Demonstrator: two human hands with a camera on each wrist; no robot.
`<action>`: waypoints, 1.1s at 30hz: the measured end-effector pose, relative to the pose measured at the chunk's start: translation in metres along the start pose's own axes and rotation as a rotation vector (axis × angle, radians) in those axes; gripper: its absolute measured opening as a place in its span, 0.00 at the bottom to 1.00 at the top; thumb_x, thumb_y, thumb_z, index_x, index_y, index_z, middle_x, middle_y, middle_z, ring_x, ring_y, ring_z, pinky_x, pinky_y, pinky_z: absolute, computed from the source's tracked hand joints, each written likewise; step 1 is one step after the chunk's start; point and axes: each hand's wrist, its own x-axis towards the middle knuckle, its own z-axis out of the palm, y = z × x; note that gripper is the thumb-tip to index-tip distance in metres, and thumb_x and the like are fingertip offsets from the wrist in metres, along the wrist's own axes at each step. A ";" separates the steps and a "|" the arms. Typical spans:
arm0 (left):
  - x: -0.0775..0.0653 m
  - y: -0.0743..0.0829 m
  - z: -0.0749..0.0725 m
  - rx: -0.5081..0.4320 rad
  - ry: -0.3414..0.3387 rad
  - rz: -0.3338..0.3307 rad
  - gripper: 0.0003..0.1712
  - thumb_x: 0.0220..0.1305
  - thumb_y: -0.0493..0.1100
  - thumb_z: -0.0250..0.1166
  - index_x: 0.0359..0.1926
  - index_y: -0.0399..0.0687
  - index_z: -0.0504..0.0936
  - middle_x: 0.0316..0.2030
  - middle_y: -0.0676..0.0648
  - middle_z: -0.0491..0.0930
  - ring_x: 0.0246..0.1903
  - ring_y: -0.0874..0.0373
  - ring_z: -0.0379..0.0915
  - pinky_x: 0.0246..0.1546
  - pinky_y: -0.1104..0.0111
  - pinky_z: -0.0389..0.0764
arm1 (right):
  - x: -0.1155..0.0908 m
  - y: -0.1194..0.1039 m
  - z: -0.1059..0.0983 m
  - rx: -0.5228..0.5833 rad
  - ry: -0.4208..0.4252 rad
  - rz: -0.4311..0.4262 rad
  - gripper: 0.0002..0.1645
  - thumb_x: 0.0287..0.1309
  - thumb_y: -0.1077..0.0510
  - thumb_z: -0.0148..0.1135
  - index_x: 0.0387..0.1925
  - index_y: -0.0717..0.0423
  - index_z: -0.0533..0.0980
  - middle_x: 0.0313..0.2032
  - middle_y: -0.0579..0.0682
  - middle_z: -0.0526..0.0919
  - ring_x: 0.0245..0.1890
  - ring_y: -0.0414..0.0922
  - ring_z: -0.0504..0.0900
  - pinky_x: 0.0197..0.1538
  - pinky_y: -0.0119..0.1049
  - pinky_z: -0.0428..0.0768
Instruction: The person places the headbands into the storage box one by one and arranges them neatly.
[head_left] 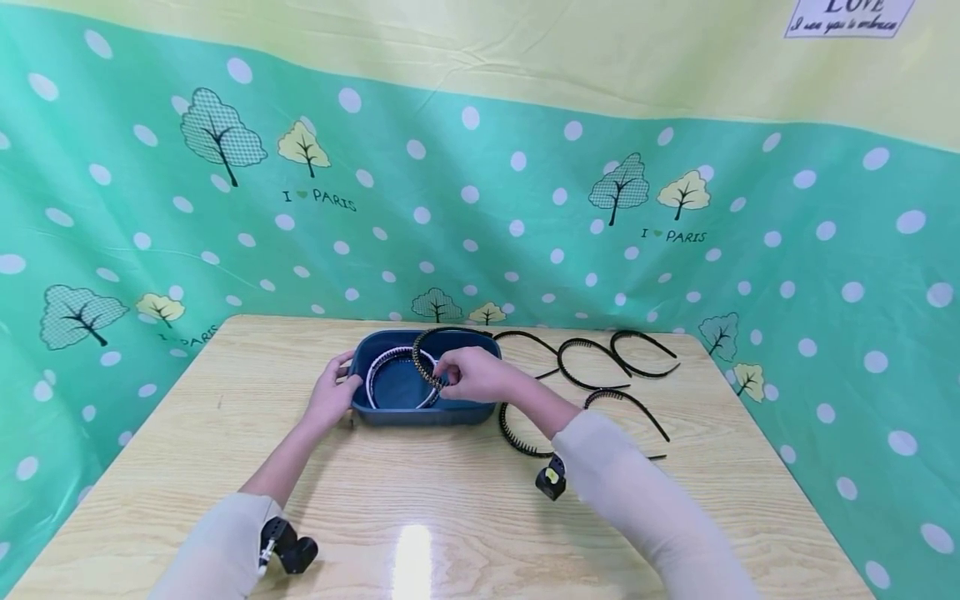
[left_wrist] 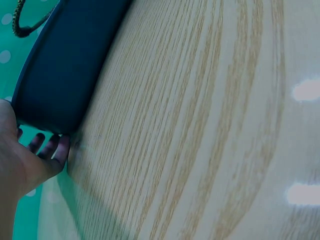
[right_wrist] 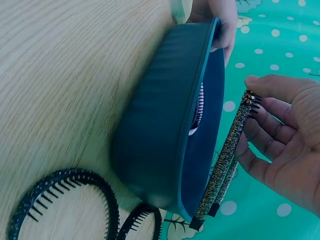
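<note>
A gold-glitter toothed headband (right_wrist: pixel 226 155) is pinched between the thumb and fingers of my right hand (head_left: pixel 476 375), above a dark blue plastic bin (head_left: pixel 420 417). Its band arcs over the bin's opening in the head view, and its two ends point away from the hand in the right wrist view. Inside the bin lies a white headband (head_left: pixel 369 385), with dark teeth showing along it. My left hand (head_left: pixel 332 393) grips the bin's left end, thumb at the rim and fingers against the outside.
Several black toothed headbands lie on the wooden table (head_left: pixel 420 492) right of the bin, among them a front one (head_left: pixel 517 446), a middle one (head_left: pixel 562 367) and a far one (head_left: pixel 645 372). A green dotted curtain (head_left: pixel 517 200) hangs behind the table.
</note>
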 end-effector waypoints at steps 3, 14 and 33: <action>0.000 0.000 0.000 -0.004 0.004 -0.001 0.31 0.66 0.37 0.46 0.70 0.46 0.55 0.61 0.31 0.64 0.54 0.39 0.68 0.37 0.68 0.80 | 0.003 -0.003 0.002 -0.003 0.000 -0.006 0.15 0.54 0.58 0.63 0.45 0.55 0.77 0.27 0.44 0.75 0.25 0.37 0.70 0.33 0.28 0.70; 0.000 -0.001 0.000 -0.004 0.003 -0.006 0.31 0.66 0.37 0.47 0.70 0.46 0.55 0.61 0.31 0.63 0.54 0.40 0.68 0.38 0.68 0.80 | 0.015 -0.007 0.013 -0.009 -0.005 -0.001 0.16 0.54 0.59 0.64 0.46 0.55 0.77 0.27 0.43 0.75 0.25 0.37 0.69 0.34 0.28 0.70; 0.000 0.001 0.000 -0.002 0.000 -0.012 0.32 0.65 0.38 0.47 0.70 0.46 0.55 0.61 0.31 0.63 0.55 0.40 0.68 0.39 0.68 0.80 | 0.031 -0.013 0.027 0.011 -0.014 0.019 0.15 0.55 0.56 0.64 0.45 0.52 0.77 0.27 0.43 0.74 0.26 0.37 0.69 0.31 0.27 0.68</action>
